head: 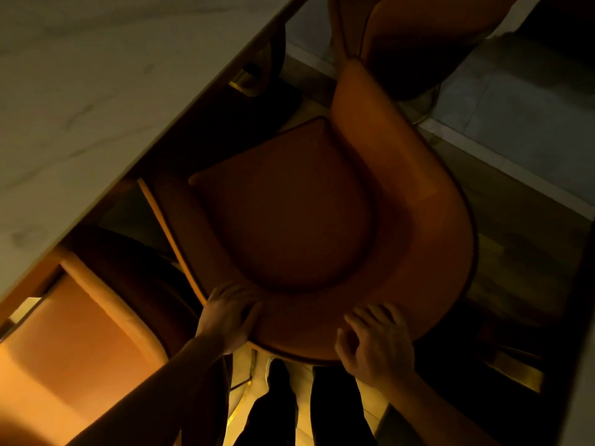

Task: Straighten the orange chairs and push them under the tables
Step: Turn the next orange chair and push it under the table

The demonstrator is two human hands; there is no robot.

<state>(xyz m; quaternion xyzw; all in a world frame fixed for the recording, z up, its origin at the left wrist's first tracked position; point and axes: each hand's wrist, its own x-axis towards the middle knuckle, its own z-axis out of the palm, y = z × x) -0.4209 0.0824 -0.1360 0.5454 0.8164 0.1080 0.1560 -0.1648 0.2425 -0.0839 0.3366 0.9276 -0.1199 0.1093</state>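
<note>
An orange chair (289, 214) with a curved backrest fills the middle of the view, seen from above. Its seat front points toward the white marbled table (96, 91) at the upper left, and the front edge lies near the table's edge. My left hand (230, 312) grips the top of the backrest at its left end. My right hand (376, 339) rests on the backrest's top rim further right, fingers curled over it. A second orange chair (80, 342) stands at the lower left, partly under the table. A third orange chair (415, 37) stands at the top.
Dark floor with pale tile strips (502, 101) runs to the right. My legs and dark shoes (283, 378) stand right behind the chair on a lit yellow floor patch. A brass table foot (246, 79) shows under the table edge.
</note>
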